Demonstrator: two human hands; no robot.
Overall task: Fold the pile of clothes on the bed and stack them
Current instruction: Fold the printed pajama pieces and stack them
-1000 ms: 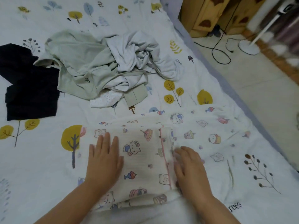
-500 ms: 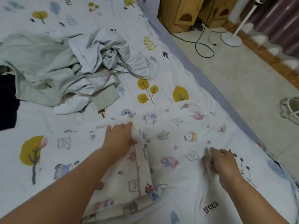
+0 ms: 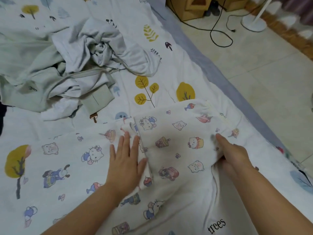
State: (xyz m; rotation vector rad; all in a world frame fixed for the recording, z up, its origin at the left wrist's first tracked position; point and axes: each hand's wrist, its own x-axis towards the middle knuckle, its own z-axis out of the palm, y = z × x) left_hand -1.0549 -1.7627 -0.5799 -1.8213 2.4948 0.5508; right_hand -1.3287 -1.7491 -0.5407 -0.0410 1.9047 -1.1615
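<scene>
A white cartoon-print cloth [image 3: 171, 133] lies spread on the bed in front of me. My left hand [image 3: 126, 160] rests flat on it with straight fingers, beside a vertical fold edge. My right hand [image 3: 232, 155] grips the cloth's right part, bunching fabric in curled fingers. Behind, at the upper left, a rumpled pile holds a pale green garment [image 3: 28, 65] and a light grey garment [image 3: 101, 43]. A black garment [image 3: 2, 114] shows at the far left edge.
The bed sheet [image 3: 160, 68] is white with tree and leaf prints. Its right edge [image 3: 220, 77] runs diagonally beside a tiled floor [image 3: 264, 73]. On the floor stand a fan base [image 3: 254, 23], a black cable [image 3: 218, 38] and wooden furniture [image 3: 189, 7].
My left hand has let go of the cloth's fold and now lies flat beside it. My right hand has moved up and left, gathering fabric. The view shifted closer.
</scene>
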